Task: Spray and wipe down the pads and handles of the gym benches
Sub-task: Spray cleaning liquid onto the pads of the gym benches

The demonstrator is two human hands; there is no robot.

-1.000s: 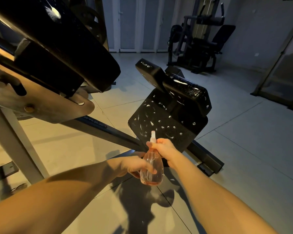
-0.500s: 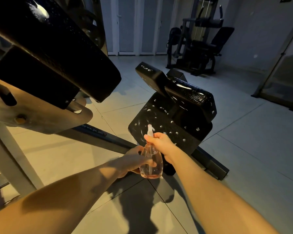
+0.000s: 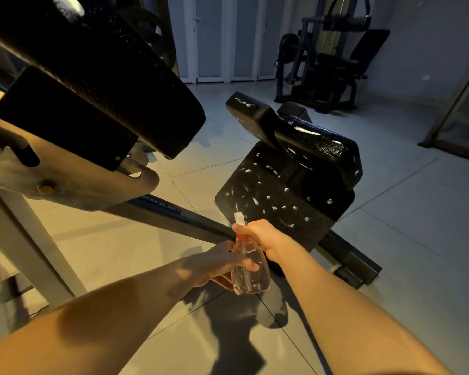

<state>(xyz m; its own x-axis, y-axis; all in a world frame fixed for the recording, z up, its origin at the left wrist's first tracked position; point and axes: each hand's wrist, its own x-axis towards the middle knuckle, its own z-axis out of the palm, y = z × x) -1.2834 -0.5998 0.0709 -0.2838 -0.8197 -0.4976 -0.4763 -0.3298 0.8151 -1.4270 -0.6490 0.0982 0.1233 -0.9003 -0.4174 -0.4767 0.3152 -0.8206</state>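
A clear spray bottle (image 3: 251, 272) with pinkish liquid and a white nozzle is held upright over the floor. My right hand (image 3: 263, 238) grips its neck, a finger on the trigger. My left hand (image 3: 222, 265) wraps round the bottle's body from the left. Just beyond the nozzle stands a black footplate (image 3: 271, 196) speckled with white spray droplets, with two black pads (image 3: 320, 150) above it, also wet. A large black pad (image 3: 92, 69) of the bench fills the upper left.
The bench's grey metal frame (image 3: 65, 185) and a dark floor beam (image 3: 179, 215) run from left to right under the pads. Another black gym machine (image 3: 328, 66) stands at the back. A framed panel (image 3: 460, 104) leans at the right. The floor is tiled.
The view and both hands with the bottle shifted slightly; the bottle stays pointed at the wet footplate, with both hands still holding it.
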